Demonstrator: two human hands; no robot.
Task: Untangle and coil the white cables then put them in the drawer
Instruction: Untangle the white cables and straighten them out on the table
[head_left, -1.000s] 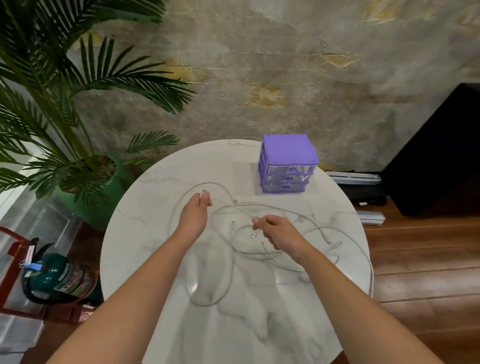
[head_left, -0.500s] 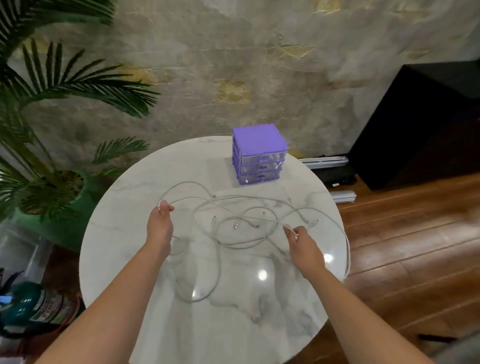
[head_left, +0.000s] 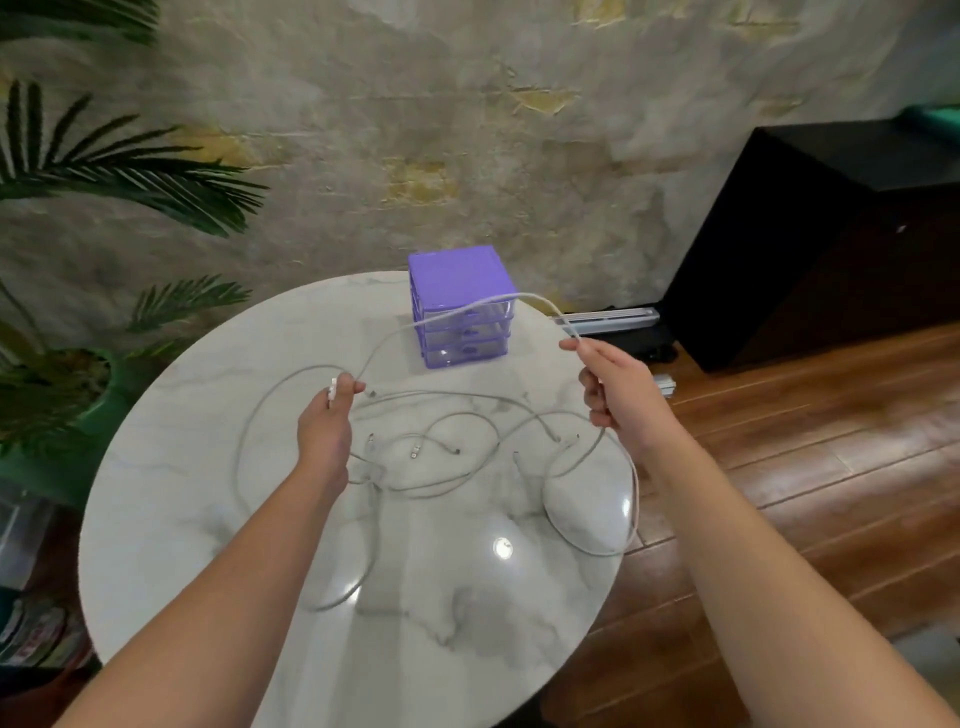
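Untangling barely begun: left hand (head_left: 324, 431) and right hand (head_left: 613, 387) each pinch one cable (head_left: 457, 310) raised; remaining cables (head_left: 441, 447) tangled on tabletop (head_left: 208, 519), drawer (head_left: 465, 332) closed.

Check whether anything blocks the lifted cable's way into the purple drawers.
All three drawers of the purple drawer box look closed, so one must be opened first. Otherwise the cable held by both hands hangs just before it, nothing between.

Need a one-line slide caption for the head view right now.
Left hand and right hand pinch one white cable raised before the purple drawer unit, other cables tangled on the marble table.
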